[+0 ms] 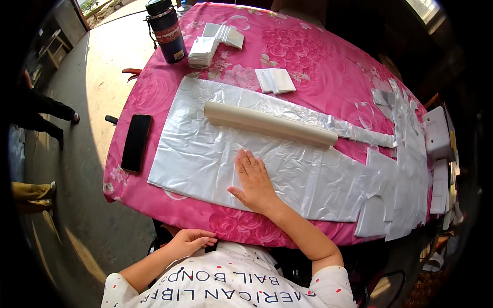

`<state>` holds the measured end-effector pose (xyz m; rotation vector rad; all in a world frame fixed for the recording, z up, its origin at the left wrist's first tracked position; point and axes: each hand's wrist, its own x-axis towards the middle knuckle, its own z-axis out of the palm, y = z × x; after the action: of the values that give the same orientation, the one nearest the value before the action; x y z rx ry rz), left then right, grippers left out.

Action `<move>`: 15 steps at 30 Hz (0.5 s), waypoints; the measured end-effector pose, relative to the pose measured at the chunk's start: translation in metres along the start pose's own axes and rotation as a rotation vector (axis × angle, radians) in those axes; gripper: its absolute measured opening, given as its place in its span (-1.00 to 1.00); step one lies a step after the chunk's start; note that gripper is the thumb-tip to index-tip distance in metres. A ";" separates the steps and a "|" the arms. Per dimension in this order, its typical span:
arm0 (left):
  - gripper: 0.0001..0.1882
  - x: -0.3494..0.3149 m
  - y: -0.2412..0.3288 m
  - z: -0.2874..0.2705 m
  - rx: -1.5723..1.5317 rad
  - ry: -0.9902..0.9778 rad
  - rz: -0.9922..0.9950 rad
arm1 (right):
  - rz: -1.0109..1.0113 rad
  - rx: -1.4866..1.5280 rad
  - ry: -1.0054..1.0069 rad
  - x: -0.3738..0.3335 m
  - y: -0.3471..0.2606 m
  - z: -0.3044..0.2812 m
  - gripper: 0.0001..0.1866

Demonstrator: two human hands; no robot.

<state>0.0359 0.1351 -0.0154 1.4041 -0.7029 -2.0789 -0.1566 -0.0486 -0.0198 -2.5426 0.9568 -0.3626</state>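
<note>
My right hand [252,182] lies flat on a wide sheet of clear, whitish plastic film [195,149], its fingers stretched out and thumb apart. The film looks layered and creased, and toward the right it narrows into ragged pieces. Just beyond my fingertips a long cream-coloured roll [269,124] rests across the film, slanting down to the right. My left hand [191,242] is at the table's near edge, off the film, with fingers loosely closed together and nothing visible in them.
A pink floral tablecloth [149,95] covers the table. On it are a black phone [137,143], a dark flask [168,38], folded white packets [203,51] and another small stack [276,80]. White boxes [438,133] stand past the right edge. Other people's legs [49,110] show at left.
</note>
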 end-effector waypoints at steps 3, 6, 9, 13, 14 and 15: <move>-0.70 -0.033 -0.026 -0.007 -0.439 0.361 -0.142 | -0.027 0.139 -0.048 -0.006 -0.057 0.021 -0.18; -0.72 -0.030 -0.028 -0.009 -0.685 0.360 -0.077 | -0.109 0.268 -0.134 -0.017 -0.098 0.049 -0.15; -0.78 -0.033 -0.018 -0.004 -0.627 0.421 -0.059 | -0.177 0.438 -0.294 -0.025 -0.121 0.064 -0.14; -0.84 -0.037 -0.029 -0.018 -0.161 0.476 0.047 | -0.323 0.404 -0.236 -0.018 -0.124 0.040 -0.33; -0.84 -0.038 -0.028 -0.019 0.051 0.466 0.080 | -0.390 0.366 -0.175 -0.013 -0.119 0.030 -0.41; -0.87 -0.040 -0.018 -0.018 0.404 0.470 0.134 | -0.445 0.258 -0.227 -0.007 -0.113 0.018 -0.54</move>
<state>0.0629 0.1729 -0.0072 1.9157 -1.0104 -1.4690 -0.0905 0.0383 0.0149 -2.4690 0.2372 -0.2893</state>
